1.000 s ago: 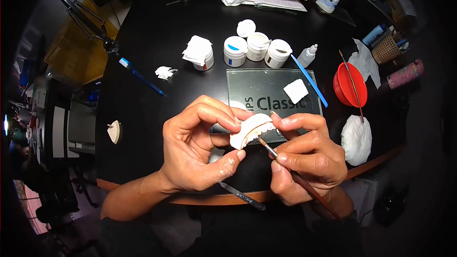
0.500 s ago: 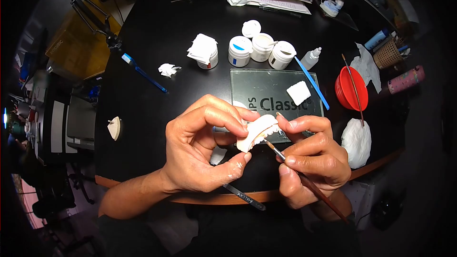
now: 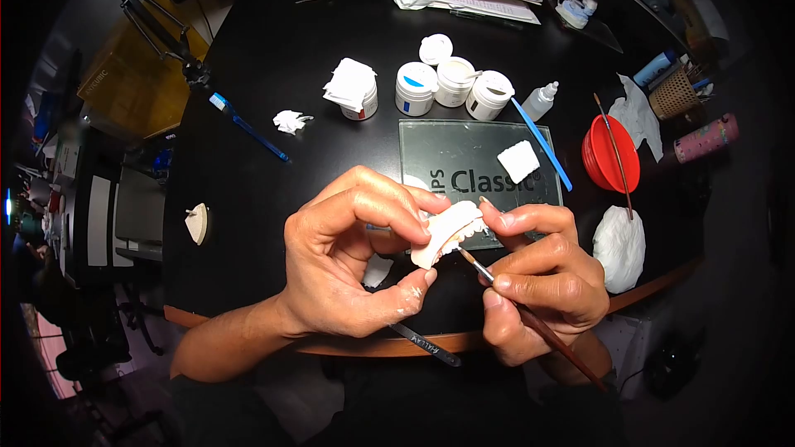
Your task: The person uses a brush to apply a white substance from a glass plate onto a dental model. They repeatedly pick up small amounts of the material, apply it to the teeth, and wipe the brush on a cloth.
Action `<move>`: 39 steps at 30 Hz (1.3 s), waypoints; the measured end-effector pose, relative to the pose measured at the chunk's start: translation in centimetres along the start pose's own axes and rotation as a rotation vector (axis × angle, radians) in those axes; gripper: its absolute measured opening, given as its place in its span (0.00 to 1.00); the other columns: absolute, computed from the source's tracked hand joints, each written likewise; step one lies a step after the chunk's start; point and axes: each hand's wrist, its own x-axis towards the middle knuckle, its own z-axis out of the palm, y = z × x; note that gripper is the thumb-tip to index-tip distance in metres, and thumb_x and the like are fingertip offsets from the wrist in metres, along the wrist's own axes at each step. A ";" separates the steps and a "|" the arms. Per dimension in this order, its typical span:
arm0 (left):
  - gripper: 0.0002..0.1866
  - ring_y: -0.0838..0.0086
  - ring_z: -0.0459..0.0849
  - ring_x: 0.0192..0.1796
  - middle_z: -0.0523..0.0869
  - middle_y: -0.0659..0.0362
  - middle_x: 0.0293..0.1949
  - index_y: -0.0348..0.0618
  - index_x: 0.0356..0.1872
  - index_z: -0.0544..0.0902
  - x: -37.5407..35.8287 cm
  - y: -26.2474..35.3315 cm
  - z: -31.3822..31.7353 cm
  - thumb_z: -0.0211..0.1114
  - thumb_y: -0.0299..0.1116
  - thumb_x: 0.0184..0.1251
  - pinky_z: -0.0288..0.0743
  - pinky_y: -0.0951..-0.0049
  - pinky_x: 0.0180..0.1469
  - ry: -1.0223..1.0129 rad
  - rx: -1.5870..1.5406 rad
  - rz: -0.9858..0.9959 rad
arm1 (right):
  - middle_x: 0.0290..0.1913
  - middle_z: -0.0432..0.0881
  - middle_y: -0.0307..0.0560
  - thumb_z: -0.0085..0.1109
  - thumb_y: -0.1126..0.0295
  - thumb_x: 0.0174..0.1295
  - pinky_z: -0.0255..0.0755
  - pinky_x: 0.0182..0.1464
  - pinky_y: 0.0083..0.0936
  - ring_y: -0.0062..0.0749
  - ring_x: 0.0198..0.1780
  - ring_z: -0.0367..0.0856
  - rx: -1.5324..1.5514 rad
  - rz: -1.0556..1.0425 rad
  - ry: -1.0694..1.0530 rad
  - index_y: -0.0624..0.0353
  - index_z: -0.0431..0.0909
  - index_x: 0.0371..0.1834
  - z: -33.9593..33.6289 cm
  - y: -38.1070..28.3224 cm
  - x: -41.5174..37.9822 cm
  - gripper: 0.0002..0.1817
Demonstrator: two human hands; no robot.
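Observation:
Pinched between the fingers and thumb of my left hand (image 3: 352,257) is a cream dental model (image 3: 451,232) with a row of small teeth along its lower right side. My right hand (image 3: 551,281) grips a fine paintbrush (image 3: 542,333) with a brown handle and metal collar. Its bristle tip meets the teeth near the middle of the row, and the right index fingertip rests by the model's far end. Under the hands lies a glass slab (image 3: 422,145) marked "Classic", with a white square pad (image 3: 518,162) on it. White smears mark my left thumb.
Several white jars (image 3: 416,89) stand behind the slab, beside a dropper bottle (image 3: 541,101). A blue stick (image 3: 542,145) crosses the slab's right edge. To the right are a red bowl (image 3: 600,167) with another brush (image 3: 614,149) across it and a white tissue wad (image 3: 619,250). Tweezers-like black handle (image 3: 424,343) lies at the front edge.
The brush tip has shifted slightly left and down along the teeth. The dental model has turned a little in my left hand; both grips stay the same.

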 end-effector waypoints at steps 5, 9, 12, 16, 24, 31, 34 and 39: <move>0.16 0.54 0.87 0.61 0.79 0.51 0.46 0.33 0.42 0.83 0.0 0.1 0.0 0.77 0.16 0.51 0.90 0.63 0.57 0.003 -0.007 -0.006 | 0.33 0.86 0.47 0.69 0.85 0.46 0.89 0.57 0.47 0.50 0.54 0.86 -0.026 -0.006 0.001 0.63 0.85 0.37 0.0 -0.2 0.0 0.13; 0.16 0.54 0.87 0.60 0.79 0.51 0.46 0.33 0.41 0.83 0.0 0.2 0.1 0.76 0.16 0.51 0.90 0.63 0.57 0.010 -0.013 -0.013 | 0.33 0.86 0.46 0.69 0.84 0.47 0.90 0.56 0.48 0.50 0.54 0.86 -0.028 -0.012 -0.006 0.63 0.85 0.37 0.0 -0.2 -0.1 0.13; 0.15 0.55 0.87 0.60 0.79 0.51 0.46 0.34 0.41 0.84 0.0 0.2 0.2 0.76 0.16 0.51 0.89 0.63 0.58 0.018 -0.012 -0.015 | 0.33 0.86 0.46 0.69 0.84 0.48 0.89 0.56 0.48 0.50 0.54 0.86 -0.031 -0.011 -0.004 0.62 0.85 0.37 0.0 -0.3 0.0 0.12; 0.15 0.55 0.87 0.60 0.80 0.51 0.45 0.34 0.40 0.84 0.0 0.3 0.2 0.77 0.16 0.50 0.89 0.63 0.58 0.016 0.003 -0.014 | 0.33 0.86 0.46 0.69 0.84 0.48 0.89 0.57 0.48 0.50 0.54 0.86 -0.036 -0.010 -0.008 0.62 0.85 0.37 0.1 -0.2 0.0 0.12; 0.15 0.55 0.88 0.59 0.80 0.51 0.46 0.34 0.40 0.84 0.0 0.2 0.1 0.77 0.16 0.50 0.87 0.61 0.61 0.012 0.016 -0.005 | 0.33 0.86 0.46 0.69 0.84 0.47 0.89 0.56 0.47 0.51 0.53 0.87 -0.035 -0.012 0.001 0.62 0.85 0.38 0.1 -0.1 0.0 0.13; 0.15 0.55 0.88 0.59 0.80 0.51 0.46 0.34 0.40 0.84 0.0 0.3 0.2 0.77 0.16 0.49 0.86 0.61 0.60 0.024 0.003 -0.020 | 0.33 0.86 0.46 0.69 0.85 0.46 0.89 0.55 0.45 0.50 0.52 0.86 -0.011 0.005 0.016 0.62 0.86 0.38 0.0 -0.1 0.0 0.14; 0.15 0.55 0.88 0.59 0.80 0.51 0.46 0.34 0.40 0.84 0.0 0.2 0.2 0.77 0.16 0.49 0.86 0.61 0.60 0.022 0.014 -0.010 | 0.33 0.86 0.46 0.69 0.85 0.45 0.89 0.55 0.45 0.50 0.53 0.86 -0.008 0.001 0.008 0.62 0.86 0.38 0.0 -0.1 0.0 0.14; 0.15 0.55 0.88 0.59 0.80 0.51 0.46 0.34 0.40 0.84 0.0 0.2 0.2 0.77 0.16 0.49 0.87 0.61 0.60 0.018 0.013 -0.011 | 0.33 0.86 0.46 0.69 0.85 0.45 0.90 0.54 0.44 0.50 0.53 0.86 -0.020 -0.004 0.004 0.62 0.86 0.38 0.0 0.0 -0.1 0.14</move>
